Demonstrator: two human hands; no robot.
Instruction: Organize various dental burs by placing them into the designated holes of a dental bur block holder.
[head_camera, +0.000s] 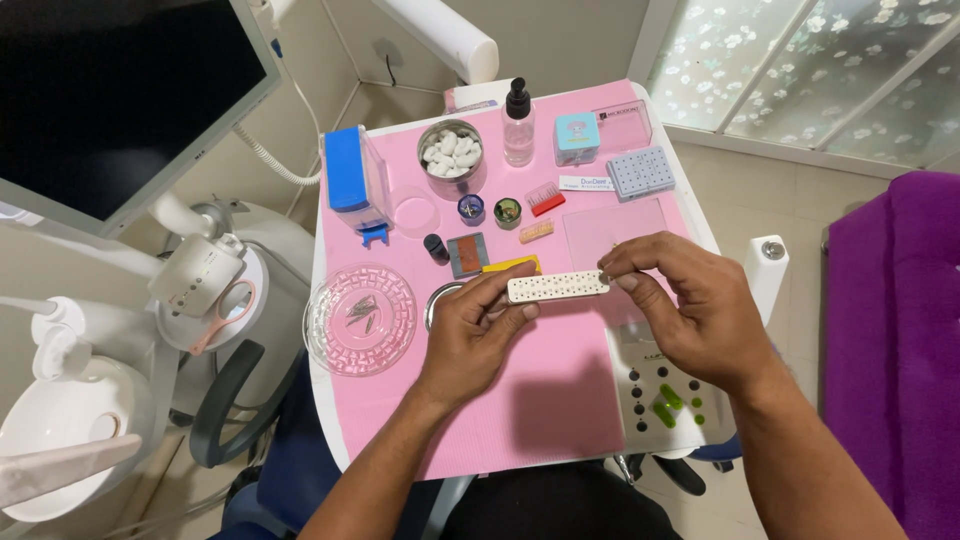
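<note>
Your left hand (470, 335) and right hand (690, 305) pinch the light, rigid white perforated plastic block (557, 287) by its ends, fingers closed on it.

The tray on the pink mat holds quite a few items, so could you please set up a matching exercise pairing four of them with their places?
Things:
1. white perforated block
2. metal cup of cotton rolls
3. clear pump bottle
4. clear glass dish of small instruments

Places:
A. at the tray's left edge, beside the left hand
B. held between both hands, the right hand pinching its end
C. at the back, left of the pump bottle
D. at the back, left of the pale blue box

Pairs: 1-B, 2-C, 3-D, 4-A
</note>
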